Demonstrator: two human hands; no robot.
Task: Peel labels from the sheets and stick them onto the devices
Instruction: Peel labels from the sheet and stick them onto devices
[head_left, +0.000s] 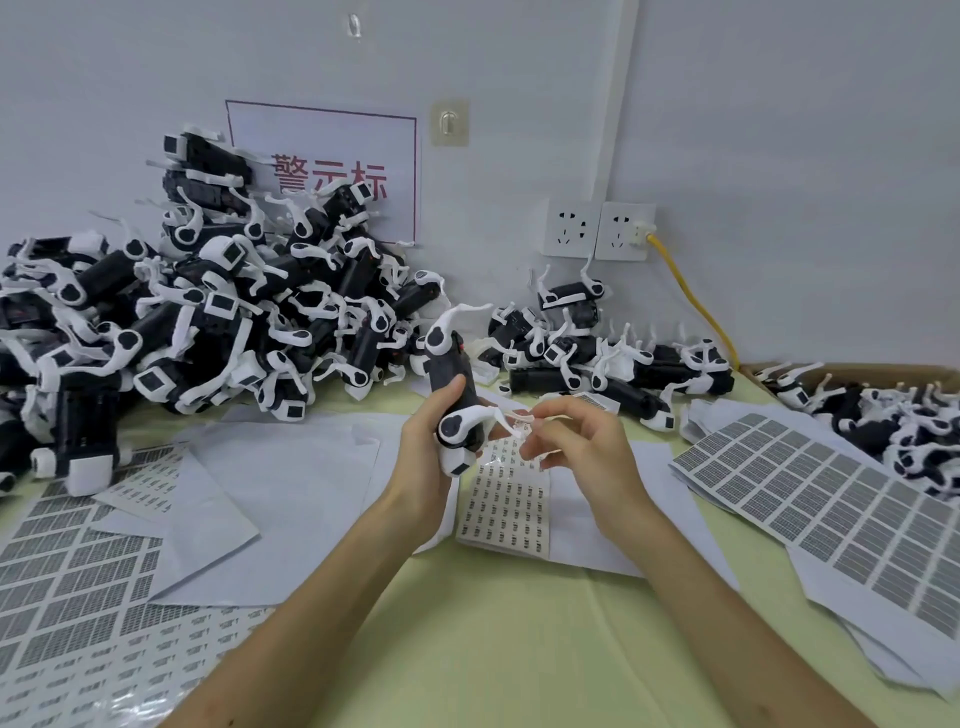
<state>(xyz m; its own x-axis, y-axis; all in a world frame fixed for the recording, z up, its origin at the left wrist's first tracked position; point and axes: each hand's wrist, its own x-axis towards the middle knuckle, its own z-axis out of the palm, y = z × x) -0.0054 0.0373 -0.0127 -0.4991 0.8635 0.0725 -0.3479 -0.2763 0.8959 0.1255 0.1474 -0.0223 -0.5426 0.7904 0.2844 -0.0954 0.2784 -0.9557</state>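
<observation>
Fingers of the left hand (423, 447) grip a black-and-white device (460, 387); right hand (576, 441) fingers pinch a label (521, 423).

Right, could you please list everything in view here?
table: one, pale green
held device: one, black and white, centre, upright
large device pile: one, black and white, left, against wall
small device pile: one, black and white, right of centre
box: one, brown, far right, holding more devices
grey label sheets: several, grey on white, both table sides
small-print label sheet: one, white, below the held device
sign: one, white, red characters, wall
sockets: two, white, wall
cable: one, yellow, from right socket
left hand: grips the held device
right hand: pinches what seems a small clear label
</observation>
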